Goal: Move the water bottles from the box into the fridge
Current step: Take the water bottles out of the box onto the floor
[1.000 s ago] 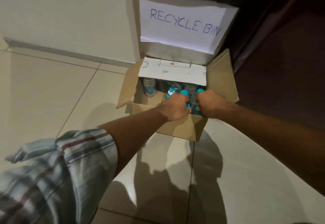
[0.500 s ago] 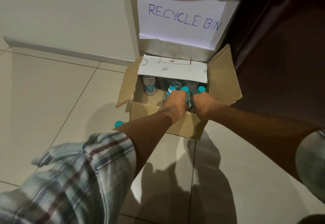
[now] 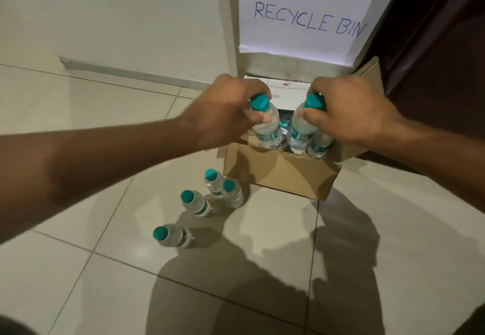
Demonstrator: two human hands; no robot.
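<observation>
1. a person's two bare arms reach forward over an open cardboard box [image 3: 283, 174] that sits on a pale tiled floor [image 3: 393, 229].
2. the left grip [image 3: 225, 114] is clamped round the neck of a left water bottle [image 3: 267, 129], with the fingers curled just under its teal cap.
3. the right grip [image 3: 349, 108] is clamped the same way on a right water bottle [image 3: 299, 132]. a lower bottle [image 3: 319, 145] shows just beneath it, and it is unclear whether this grip carries that one too.
4. both held bottles hang straight down from the grips, long axis near vertical and caps up. they are side by side and close together, with their bases about level with the box rim. each grip already has a load, so the coming move likely depends on carrying them up and clear of the box walls.
5. more bottles stay inside the box, dim and hard to count.
6. four loose bottles [image 3: 195, 203] stand upright on the floor, just beside the near left corner of the box.
7. a recycle bin [image 3: 304, 19] with a handwritten paper sign stands right behind the box. a white wall lies to the left and a dark panel [image 3: 433, 45] to the right.
8. no fridge is in view.
</observation>
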